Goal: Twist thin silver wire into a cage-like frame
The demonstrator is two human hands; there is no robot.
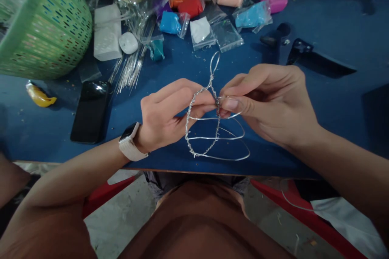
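Observation:
A silver wire frame (186, 128) stands upright over the table edge, with a twisted oval outline, a small loop on top and several curved wires bowing out to the right. My left hand (170, 109), wearing a watch (130, 139) on the wrist, reaches behind the oval. Its fingertips are closed on the far twisted side. My right hand (270, 103) pinches thumb against fingers at that same side, on a thin wire piece. The fingertips of both hands nearly meet there, and the exact wire joint between them is partly hidden.
On the blue table (328, 113) lie a phone (90, 112), loose straight wires (131, 71), bagged coloured clay blocks (191, 6) and a dark-handled cutting tool (322, 60). A green basket (57, 28) stands back left, beside a white box (107, 32). Red chair parts show below.

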